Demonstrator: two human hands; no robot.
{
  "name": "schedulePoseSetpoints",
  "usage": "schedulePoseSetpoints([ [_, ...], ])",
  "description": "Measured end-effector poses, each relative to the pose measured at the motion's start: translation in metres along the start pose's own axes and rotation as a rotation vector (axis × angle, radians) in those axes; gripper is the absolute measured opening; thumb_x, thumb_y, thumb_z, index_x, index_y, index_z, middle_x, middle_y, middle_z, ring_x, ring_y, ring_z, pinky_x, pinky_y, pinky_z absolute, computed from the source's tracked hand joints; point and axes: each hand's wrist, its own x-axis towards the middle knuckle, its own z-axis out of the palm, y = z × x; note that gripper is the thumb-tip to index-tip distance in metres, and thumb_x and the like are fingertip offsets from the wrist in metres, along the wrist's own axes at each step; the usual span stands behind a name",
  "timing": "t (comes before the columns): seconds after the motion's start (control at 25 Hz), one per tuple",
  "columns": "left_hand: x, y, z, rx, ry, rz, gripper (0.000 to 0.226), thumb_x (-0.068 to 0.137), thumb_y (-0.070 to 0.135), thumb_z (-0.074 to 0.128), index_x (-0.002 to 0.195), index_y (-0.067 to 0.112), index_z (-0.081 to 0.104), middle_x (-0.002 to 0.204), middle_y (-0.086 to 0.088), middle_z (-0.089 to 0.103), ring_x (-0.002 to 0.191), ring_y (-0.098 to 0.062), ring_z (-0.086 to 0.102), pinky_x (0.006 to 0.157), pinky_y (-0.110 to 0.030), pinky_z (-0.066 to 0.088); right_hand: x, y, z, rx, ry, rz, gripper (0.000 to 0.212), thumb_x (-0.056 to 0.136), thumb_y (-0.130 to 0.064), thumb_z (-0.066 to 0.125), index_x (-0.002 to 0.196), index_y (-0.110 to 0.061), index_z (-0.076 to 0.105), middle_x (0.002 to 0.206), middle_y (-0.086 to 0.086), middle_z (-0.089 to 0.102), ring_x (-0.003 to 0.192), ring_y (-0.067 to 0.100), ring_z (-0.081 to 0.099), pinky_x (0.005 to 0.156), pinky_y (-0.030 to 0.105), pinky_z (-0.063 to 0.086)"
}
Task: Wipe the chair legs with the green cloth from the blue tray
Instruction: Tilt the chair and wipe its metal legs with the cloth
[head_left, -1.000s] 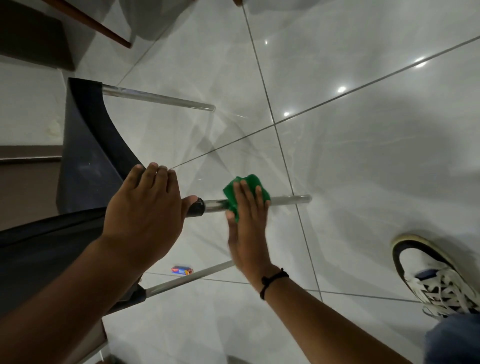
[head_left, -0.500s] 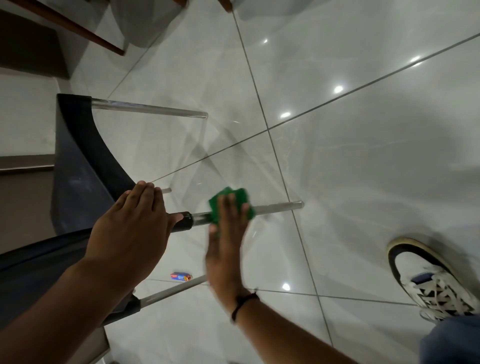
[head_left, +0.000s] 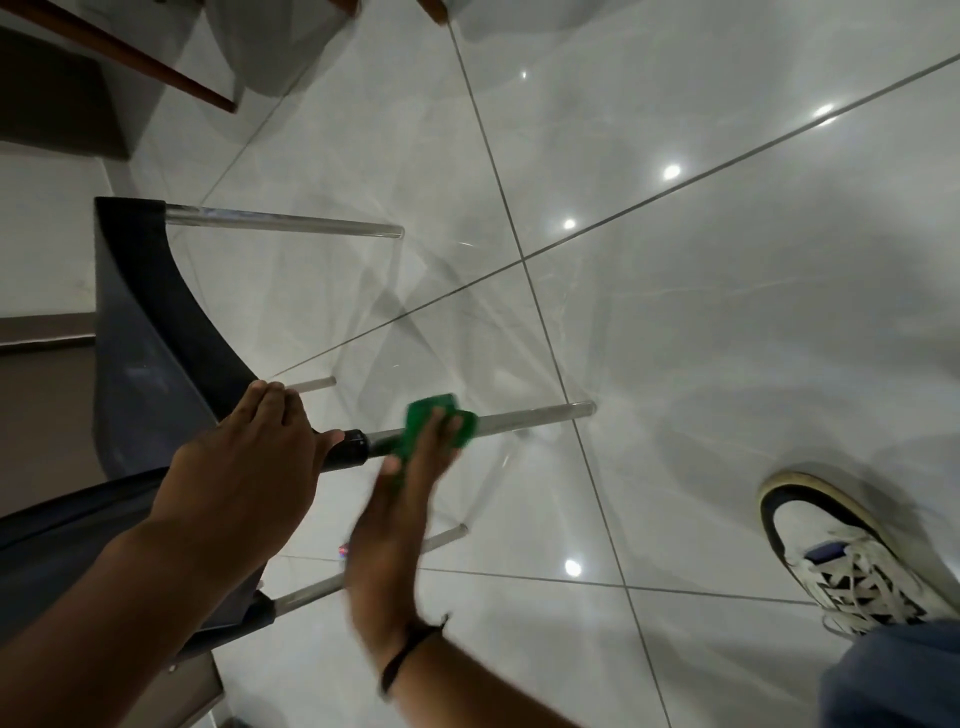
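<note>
A dark chair (head_left: 140, 332) is tipped on its side, and its clear rod legs stick out over the floor. My left hand (head_left: 244, 467) grips the chair where the middle leg (head_left: 535, 418) joins its black socket. My right hand (head_left: 400, 499) presses the green cloth (head_left: 434, 418) around that leg, close to the socket. A second leg (head_left: 280, 221) runs further back, and a third leg (head_left: 311, 592) lies lower, partly hidden by my right hand. The blue tray is not in view.
Glossy grey floor tiles (head_left: 727, 312) with dark grout lines fill the view. My white laced shoe (head_left: 841, 561) stands at the lower right. Brown wooden furniture legs (head_left: 119, 57) cross the top left. A small red object (head_left: 343, 550) lies on the floor behind my right wrist.
My right hand has slid the green cloth along the middle leg toward the socket. The left hand keeps its hold on the chair.
</note>
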Motion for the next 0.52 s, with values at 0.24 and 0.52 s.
schedulePoseSetpoints([
  [0.24, 0.008, 0.002, -0.006, -0.16, -0.109, -0.07, 0.073, 0.095, 0.05, 0.009, 0.11, 0.001, 0.061, 0.11, -0.018, 0.064, 0.112, -0.032, 0.063, 0.083, -0.041, 0.06, 0.043, 0.0, -0.014, 0.023, 0.161, 0.197, 0.065, 0.116, -0.001, 0.038, 0.172, -0.008, 0.006, 0.185, 0.007, -0.008, 0.17, 0.009, -0.019, 0.141, 0.031, 0.0],
  [0.52, 0.014, 0.003, 0.006, -0.131, -0.041, -0.013, 0.084, 0.091, 0.049, -0.007, 0.13, 0.004, 0.053, 0.129, -0.016, 0.058, 0.123, -0.028, 0.058, 0.097, -0.039, 0.055, -0.012, -0.016, 0.02, -0.053, 0.001, -0.004, 0.062, 0.118, -0.029, 0.039, 0.175, -0.032, 0.013, 0.186, -0.013, -0.004, 0.172, 0.013, -0.018, 0.138, 0.029, -0.007],
])
